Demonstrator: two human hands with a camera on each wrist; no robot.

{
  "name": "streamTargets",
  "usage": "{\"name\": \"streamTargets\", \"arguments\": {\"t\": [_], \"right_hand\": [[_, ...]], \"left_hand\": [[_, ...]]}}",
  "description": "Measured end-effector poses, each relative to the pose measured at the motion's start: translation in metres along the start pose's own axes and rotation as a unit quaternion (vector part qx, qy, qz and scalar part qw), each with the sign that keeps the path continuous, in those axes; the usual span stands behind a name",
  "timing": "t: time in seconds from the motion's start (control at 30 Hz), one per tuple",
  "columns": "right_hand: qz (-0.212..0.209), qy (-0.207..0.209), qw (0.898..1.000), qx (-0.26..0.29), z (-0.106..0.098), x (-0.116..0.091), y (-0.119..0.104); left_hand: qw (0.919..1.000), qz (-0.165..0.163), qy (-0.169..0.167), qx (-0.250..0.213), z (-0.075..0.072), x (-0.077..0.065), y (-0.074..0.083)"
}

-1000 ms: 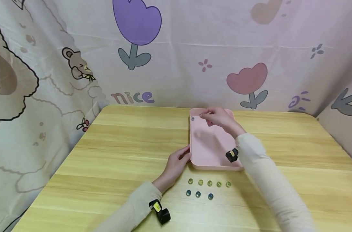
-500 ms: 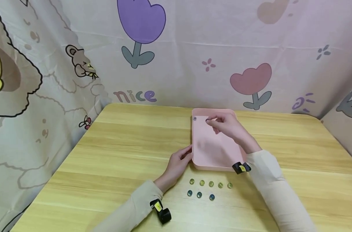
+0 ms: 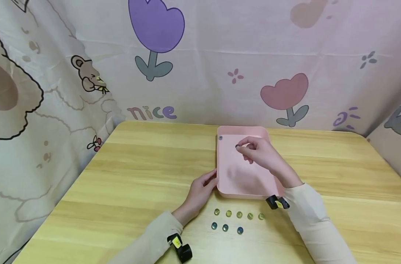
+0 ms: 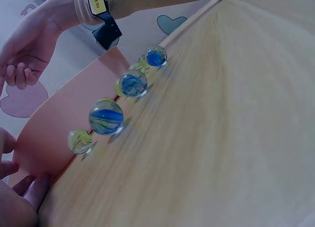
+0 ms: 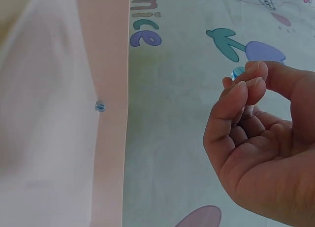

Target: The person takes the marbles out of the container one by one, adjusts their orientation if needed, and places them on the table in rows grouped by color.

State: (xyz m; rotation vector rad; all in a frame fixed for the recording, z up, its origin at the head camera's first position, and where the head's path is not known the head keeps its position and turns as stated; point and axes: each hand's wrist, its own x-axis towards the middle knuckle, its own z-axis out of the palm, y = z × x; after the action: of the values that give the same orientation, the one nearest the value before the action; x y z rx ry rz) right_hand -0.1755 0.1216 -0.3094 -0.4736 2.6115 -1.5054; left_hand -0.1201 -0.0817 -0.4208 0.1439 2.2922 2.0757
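My right hand (image 3: 261,152) is over the pink tray (image 3: 233,172), pinching a blue glass marble (image 5: 238,73) between thumb and fingertips. Another blue marble (image 3: 220,138) lies inside the tray at its far left corner, seen also in the right wrist view. My left hand (image 3: 198,192) rests on the table with its fingers touching the outside of the tray's left wall near the front corner. In front of the tray, a row of several yellow-green marbles (image 3: 239,215) lies on the table. Nearer me is a row of three blue marbles (image 3: 225,227).
The wooden table (image 3: 147,176) runs back to a printed cloth (image 3: 207,88) hung behind and along the sides. A black wrist camera (image 3: 180,247) sits on the left sleeve, and another wrist camera (image 3: 277,202) on the right one.
My right hand has drawn back toward me from the tray's far end, keeping the marble in its fingertips. My left hand stays against the tray, and the marbles on the table have not moved.
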Motion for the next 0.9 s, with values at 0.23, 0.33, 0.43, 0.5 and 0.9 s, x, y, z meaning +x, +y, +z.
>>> {"name": "streamTargets", "arguments": {"t": [0.23,0.33,0.43,0.5,0.9], "right_hand": [[-0.006,-0.001,1.0,-0.001,0.0032,0.0011,0.0022],[-0.005,0.006,1.0,-0.01,0.0031,0.0005,0.0036],[-0.004,0.012,1.0,-0.016,0.003,-0.0012,0.0042],[-0.005,0.015,1.0,-0.018,0.0034,-0.002,0.0039],[-0.011,0.009,1.0,0.017,0.0047,-0.0085,0.0018]], "left_hand": [[0.9999,0.003,0.01,-0.006,-0.0032,-0.0018,0.0009],[0.9999,0.007,0.01,-0.006,-0.0018,-0.0021,0.0008],[0.9999,0.007,0.013,-0.005,-0.0004,-0.0019,-0.0002],[0.9999,0.005,0.015,-0.006,-0.0004,-0.0017,0.0],[0.9999,0.003,0.014,0.005,-0.0002,-0.002,0.0023]]}}
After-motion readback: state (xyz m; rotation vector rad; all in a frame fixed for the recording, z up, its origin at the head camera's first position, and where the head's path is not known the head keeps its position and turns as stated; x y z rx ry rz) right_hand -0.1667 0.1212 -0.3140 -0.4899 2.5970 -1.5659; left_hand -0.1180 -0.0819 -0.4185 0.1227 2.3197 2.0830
